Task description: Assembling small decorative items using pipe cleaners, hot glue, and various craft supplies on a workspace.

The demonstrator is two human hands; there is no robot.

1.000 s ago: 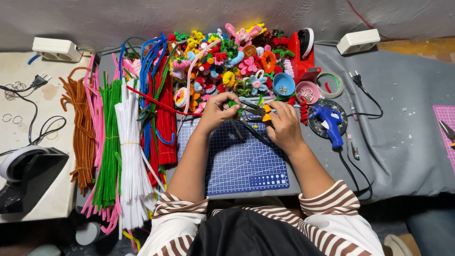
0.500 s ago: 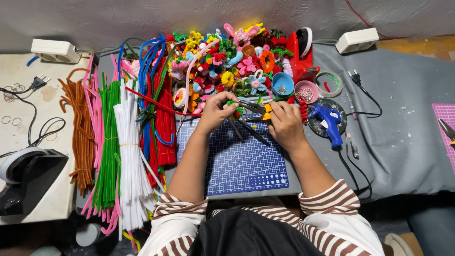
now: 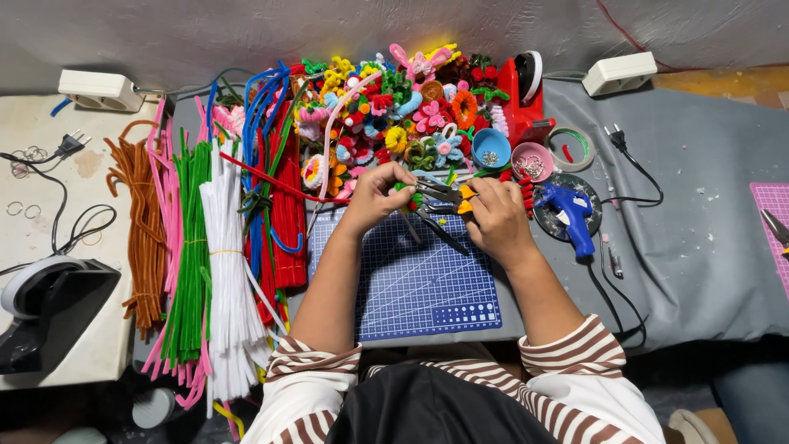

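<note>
At the centre of the head view, my left hand (image 3: 376, 197) pinches a small green pipe-cleaner piece (image 3: 405, 196) between closed fingertips, just above the top edge of the blue cutting mat (image 3: 427, 284). My right hand (image 3: 493, 215) is closed around the yellow-handled pliers (image 3: 448, 201), whose tips meet the green piece. Compared with a second ago almost nothing has shifted: both hands sit in the same spot, only drawn a touch closer together, so I judge the shaping of this little piece is still under way. Left of centre lie the bundled pipe cleaners, white (image 3: 226, 271), green (image 3: 191, 247) and brown (image 3: 141, 222). Toward the upper middle is the heap of finished flowers (image 3: 394, 107); right of my hand rests the blue glue gun (image 3: 569, 212).
</note>
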